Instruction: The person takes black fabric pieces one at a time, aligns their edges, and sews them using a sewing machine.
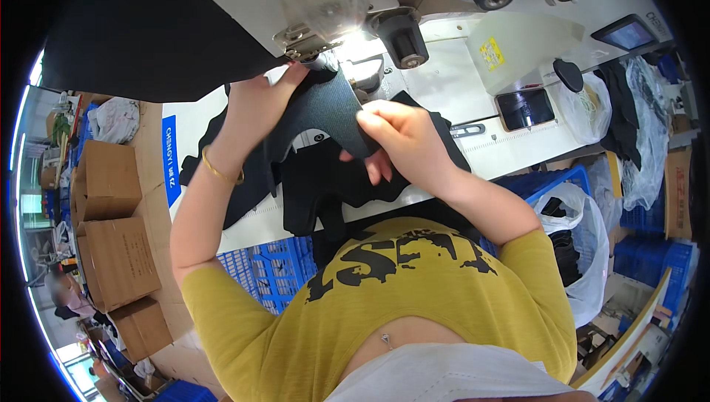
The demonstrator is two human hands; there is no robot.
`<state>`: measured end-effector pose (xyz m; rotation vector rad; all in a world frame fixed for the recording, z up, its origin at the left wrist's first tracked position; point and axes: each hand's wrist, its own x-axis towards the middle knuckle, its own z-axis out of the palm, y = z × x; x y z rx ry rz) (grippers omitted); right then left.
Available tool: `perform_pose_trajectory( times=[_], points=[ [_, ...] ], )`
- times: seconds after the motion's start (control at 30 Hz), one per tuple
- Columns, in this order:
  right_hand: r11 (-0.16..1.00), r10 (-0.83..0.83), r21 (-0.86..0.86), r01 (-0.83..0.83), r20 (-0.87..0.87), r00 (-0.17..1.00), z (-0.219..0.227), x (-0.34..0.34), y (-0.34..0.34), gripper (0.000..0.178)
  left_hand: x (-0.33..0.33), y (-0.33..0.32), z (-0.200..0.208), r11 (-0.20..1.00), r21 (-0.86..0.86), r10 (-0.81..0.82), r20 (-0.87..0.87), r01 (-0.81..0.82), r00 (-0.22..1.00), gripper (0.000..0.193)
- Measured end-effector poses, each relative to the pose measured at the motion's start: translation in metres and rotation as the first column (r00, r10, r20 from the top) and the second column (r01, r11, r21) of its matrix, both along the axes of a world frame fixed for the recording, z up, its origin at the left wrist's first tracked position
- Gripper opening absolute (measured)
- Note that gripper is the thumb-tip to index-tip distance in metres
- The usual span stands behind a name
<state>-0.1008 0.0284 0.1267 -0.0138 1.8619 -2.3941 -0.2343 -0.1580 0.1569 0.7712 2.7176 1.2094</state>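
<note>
A dark grey-blue ribbed fabric piece (323, 110) curves up to the needle area of a white sewing machine (436, 47), under its bright lamp. Close beside the needle, my left hand (259, 102) is closed on the fabric's upper left edge, its fingertips partly hidden by the machine. My right hand (407, 136) pinches the fabric's right edge between thumb and fingers, with other fingers showing below it. Under both hands, black cloth (333, 180) is spread over the white machine table (488, 152) and hangs past its front edge.
A phone (525, 109) and a small metal tool (467, 130) lie on the table at right. Plastic bags (592, 254) and blue crates (266, 272) stand below the table. Cardboard boxes (118, 261) are stacked at left. Another person (66, 291) sits far left.
</note>
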Motion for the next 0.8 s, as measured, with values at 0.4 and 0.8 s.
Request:
perform_pose_trajectory(
  times=[0.4,0.8],
  points=[
    [0.987,0.033,0.161,-0.025,-0.046,0.998,0.0,-0.005,0.001,0.03,0.04,-0.009,-0.041,0.903,-0.243,-0.328,-0.922,0.355,0.204,0.03],
    [0.996,0.001,0.089,0.012,-0.139,0.99,-0.012,-0.03,-0.005,0.025,0.006,0.001,-0.042,0.924,-0.14,-0.261,-0.912,0.357,0.318,0.033]
  ],
)
